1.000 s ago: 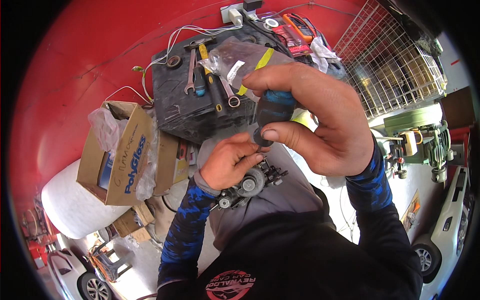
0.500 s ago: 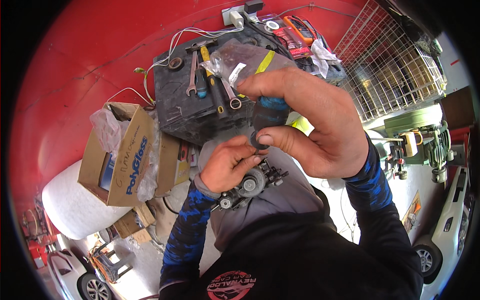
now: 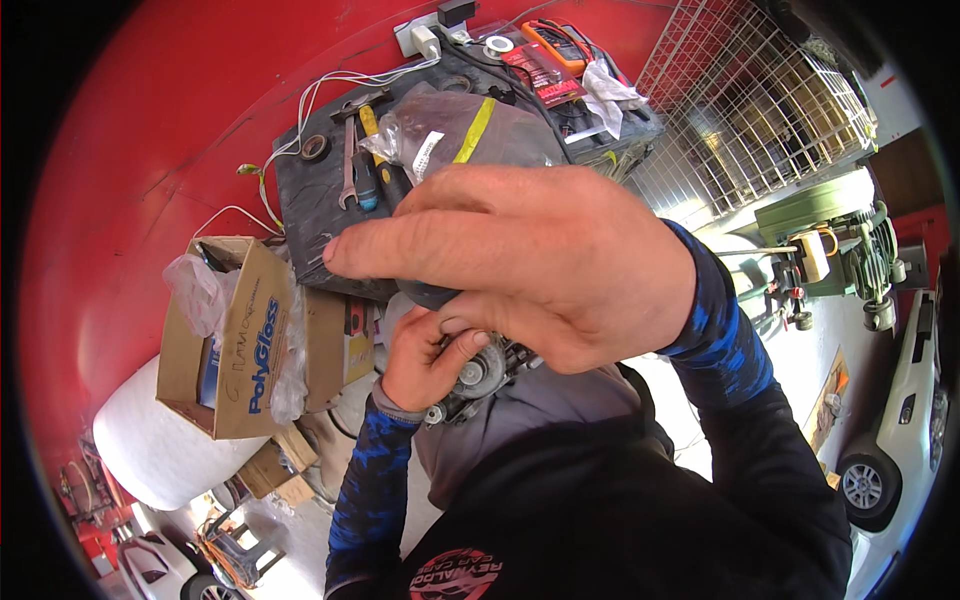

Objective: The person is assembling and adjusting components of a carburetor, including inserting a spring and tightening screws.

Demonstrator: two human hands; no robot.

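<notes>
Red wall (image 3: 160, 190): beyond and left of the right grip (image 3: 550, 260). White car (image 3: 905, 430): well apart, to that grip's right and rearward. Cage (image 3: 750, 120), wire: beyond and to the right. Counter (image 3: 310, 215), black: beyond the right grip, whose fingers cover part of it. Drum (image 3: 150, 430), white, tilted: far left of both grips. Motor (image 3: 830, 215), green: right, past the right wrist. Carton (image 3: 240, 355): left of both grips. Bag (image 3: 520, 130), clear, yellow-striped: on the counter, just beyond the right grip.

Right grip: fingers extended leftward, thumb apart below them, dark handle partly visible between. Cannot tell whether the hold is firm. Left grip (image 3: 420, 360): just below the right thumb, fingers bent, tips partly hidden; cannot tell what they pinch.

Mechanism (image 3: 480, 372), metal: over the lap, beside and under the left thumb, partly covered by the right grip. Multimeter (image 3: 558, 48), orange: counter, well beyond the right grip. Wrench (image 3: 349, 165): counter, beyond the right fingertips. Handle (image 3: 430, 293): within the right grip, mostly hidden. Tape roll (image 3: 315, 148): left of the wrench.
</notes>
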